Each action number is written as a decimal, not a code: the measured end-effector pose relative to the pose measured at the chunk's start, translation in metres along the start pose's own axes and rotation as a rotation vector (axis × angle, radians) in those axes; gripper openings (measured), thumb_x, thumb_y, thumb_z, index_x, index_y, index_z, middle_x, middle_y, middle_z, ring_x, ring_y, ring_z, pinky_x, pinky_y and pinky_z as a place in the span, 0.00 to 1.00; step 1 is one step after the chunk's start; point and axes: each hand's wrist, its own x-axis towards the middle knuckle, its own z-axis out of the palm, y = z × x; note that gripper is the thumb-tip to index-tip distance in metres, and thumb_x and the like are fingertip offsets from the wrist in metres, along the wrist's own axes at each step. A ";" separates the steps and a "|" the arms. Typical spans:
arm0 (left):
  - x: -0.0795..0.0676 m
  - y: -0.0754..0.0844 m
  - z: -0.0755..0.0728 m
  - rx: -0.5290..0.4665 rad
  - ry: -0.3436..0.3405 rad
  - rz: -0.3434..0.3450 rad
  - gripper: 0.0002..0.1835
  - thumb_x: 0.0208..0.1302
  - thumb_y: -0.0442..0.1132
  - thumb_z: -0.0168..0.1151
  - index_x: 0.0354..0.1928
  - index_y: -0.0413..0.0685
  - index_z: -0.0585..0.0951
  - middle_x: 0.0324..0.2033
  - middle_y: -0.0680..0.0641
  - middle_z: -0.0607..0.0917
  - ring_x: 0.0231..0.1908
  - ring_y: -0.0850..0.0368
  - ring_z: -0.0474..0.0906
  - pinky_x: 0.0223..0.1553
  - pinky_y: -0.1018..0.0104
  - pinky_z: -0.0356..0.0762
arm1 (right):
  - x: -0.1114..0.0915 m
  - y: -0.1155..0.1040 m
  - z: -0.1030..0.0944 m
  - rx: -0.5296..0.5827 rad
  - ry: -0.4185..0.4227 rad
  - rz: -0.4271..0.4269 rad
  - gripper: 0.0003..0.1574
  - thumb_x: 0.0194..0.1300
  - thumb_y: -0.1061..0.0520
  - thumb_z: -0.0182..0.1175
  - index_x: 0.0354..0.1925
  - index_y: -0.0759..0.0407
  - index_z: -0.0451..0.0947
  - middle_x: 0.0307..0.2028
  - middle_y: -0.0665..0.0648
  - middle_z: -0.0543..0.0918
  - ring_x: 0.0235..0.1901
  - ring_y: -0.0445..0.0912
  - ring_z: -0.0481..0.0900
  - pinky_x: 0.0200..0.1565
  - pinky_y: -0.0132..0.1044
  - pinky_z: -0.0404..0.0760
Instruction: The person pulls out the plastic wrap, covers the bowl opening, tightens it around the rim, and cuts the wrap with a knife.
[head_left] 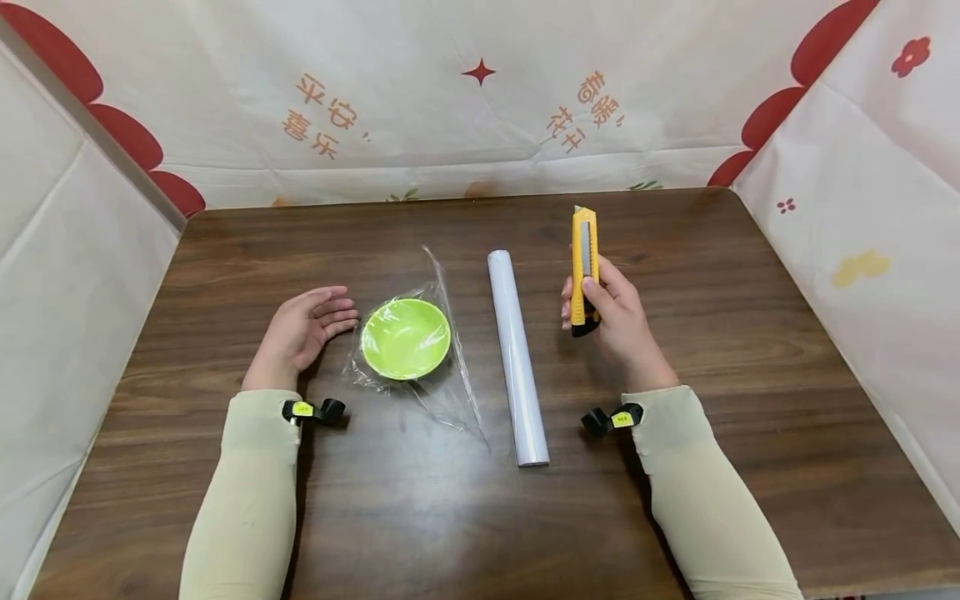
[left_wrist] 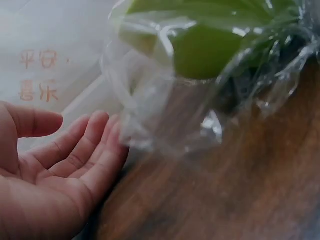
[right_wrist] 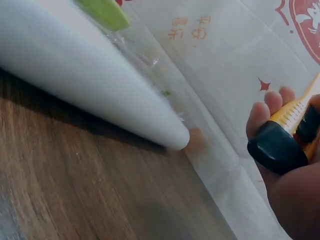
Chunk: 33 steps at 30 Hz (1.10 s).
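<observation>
In my right hand (head_left: 618, 312) I hold a yellow utility knife (head_left: 585, 271) upright, its black end down and my thumb on its front. The right wrist view shows the black end of the knife (right_wrist: 280, 147) against my palm. My left hand (head_left: 303, 329) rests on its side at the table with fingers loosely bent, holding nothing. Its fingertips are right at the edge of the clear plastic film (left_wrist: 165, 135). A green bowl (head_left: 406, 339) stands within that film, which spreads around it and trails to the right.
Between the bowl and the right hand lies a long white roll (head_left: 517, 358), pointing away from me. All of this is on a dark wooden table (head_left: 420, 533). White printed cloth (head_left: 465, 125) hangs behind the table and along both sides.
</observation>
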 end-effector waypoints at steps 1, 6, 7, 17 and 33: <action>0.000 -0.002 -0.001 -0.016 0.003 0.009 0.18 0.75 0.38 0.48 0.58 0.31 0.71 0.34 0.45 0.86 0.38 0.52 0.85 0.45 0.63 0.84 | 0.000 0.002 -0.001 0.014 -0.022 -0.002 0.18 0.77 0.61 0.40 0.61 0.60 0.66 0.33 0.56 0.76 0.27 0.44 0.78 0.31 0.33 0.84; -0.002 -0.009 -0.003 -0.065 -0.001 0.056 0.16 0.74 0.37 0.49 0.55 0.32 0.72 0.33 0.45 0.85 0.36 0.52 0.85 0.45 0.62 0.84 | 0.000 0.007 -0.004 0.018 -0.074 -0.017 0.12 0.77 0.64 0.38 0.52 0.61 0.67 0.36 0.57 0.75 0.30 0.45 0.78 0.35 0.34 0.84; -0.002 -0.010 -0.003 -0.076 -0.005 0.065 0.15 0.74 0.37 0.49 0.55 0.32 0.73 0.33 0.45 0.85 0.37 0.52 0.85 0.45 0.62 0.84 | 0.000 0.007 -0.004 0.016 -0.081 -0.016 0.12 0.77 0.64 0.38 0.52 0.62 0.67 0.36 0.58 0.74 0.31 0.45 0.78 0.35 0.34 0.84; -0.004 -0.020 0.011 -0.035 -0.110 0.199 0.22 0.75 0.37 0.48 0.61 0.24 0.65 0.42 0.47 0.86 0.49 0.53 0.82 0.54 0.63 0.80 | 0.000 0.006 -0.009 0.005 -0.079 0.004 0.18 0.74 0.69 0.38 0.59 0.64 0.63 0.44 0.58 0.73 0.37 0.45 0.78 0.39 0.35 0.85; -0.008 -0.037 0.044 0.396 -0.129 0.230 0.23 0.76 0.41 0.44 0.68 0.38 0.67 0.68 0.37 0.69 0.63 0.62 0.69 0.57 0.78 0.71 | 0.000 -0.002 -0.015 -0.377 0.265 0.185 0.24 0.67 0.50 0.61 0.58 0.59 0.77 0.39 0.51 0.78 0.38 0.42 0.78 0.41 0.28 0.82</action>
